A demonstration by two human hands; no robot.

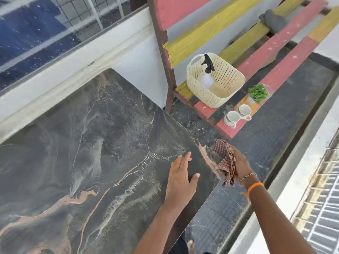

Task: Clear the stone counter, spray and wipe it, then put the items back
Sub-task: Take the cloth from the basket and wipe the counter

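Note:
The dark marbled stone counter [88, 143] fills the left and middle of the view, with nothing standing on it. My left hand [180, 178] lies flat on it near its right edge, fingers apart, holding nothing. My right hand [242, 165] grips a brown checked cloth [224, 158] at the counter's right edge; the cloth hangs partly over the side. On the painted wooden bench [275, 44] to the right stand a cream basket [227, 83] holding a spray bottle [208, 70], two white cups [237, 115] and a small potted plant [257, 93].
A white wall and a window with a grille run behind the counter. A grey cloth [274, 20] lies at the bench's far end. Dark floor lies between counter and bench, with a white ledge and a metal grate [319, 208] on the right. My foot [190, 244] shows below.

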